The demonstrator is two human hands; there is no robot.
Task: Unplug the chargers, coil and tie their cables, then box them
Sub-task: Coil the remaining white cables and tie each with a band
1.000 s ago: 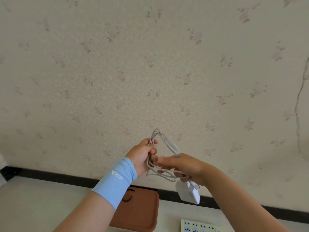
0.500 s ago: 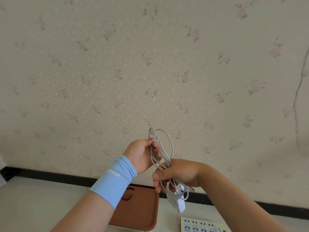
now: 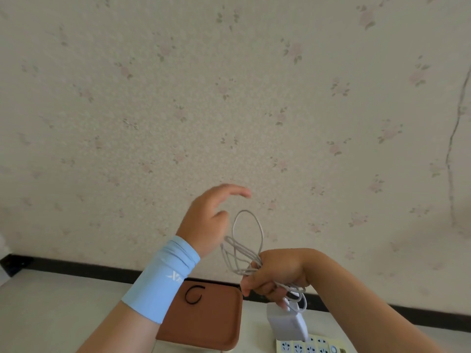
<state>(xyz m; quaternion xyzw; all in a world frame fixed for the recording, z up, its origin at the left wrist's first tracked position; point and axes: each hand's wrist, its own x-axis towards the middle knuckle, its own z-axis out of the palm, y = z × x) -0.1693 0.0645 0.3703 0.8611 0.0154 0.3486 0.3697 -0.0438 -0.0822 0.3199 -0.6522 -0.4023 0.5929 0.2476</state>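
My right hand (image 3: pixel 276 272) grips a coiled white charger cable (image 3: pixel 246 247) around its lower part; loops stand up above the fist. The white charger block (image 3: pixel 285 323) hangs from the cable below that hand, just over a power strip (image 3: pixel 309 347). My left hand (image 3: pixel 207 220), with a light blue wristband, is lifted to the left of the loops, fingers spread and touching nothing. A black hair tie (image 3: pixel 194 294) lies on the brown tray (image 3: pixel 216 324).
The brown tray sits on a pale tabletop (image 3: pixel 51 309) against a flowered wall. The yellowish power strip lies at the bottom edge, right of the tray. A dark baseboard (image 3: pixel 76 264) runs along the table's back.
My left hand has let go of the top of the coil and risen away, fingers opening. The right hand keeps its hold, and the charger block now hangs lower.
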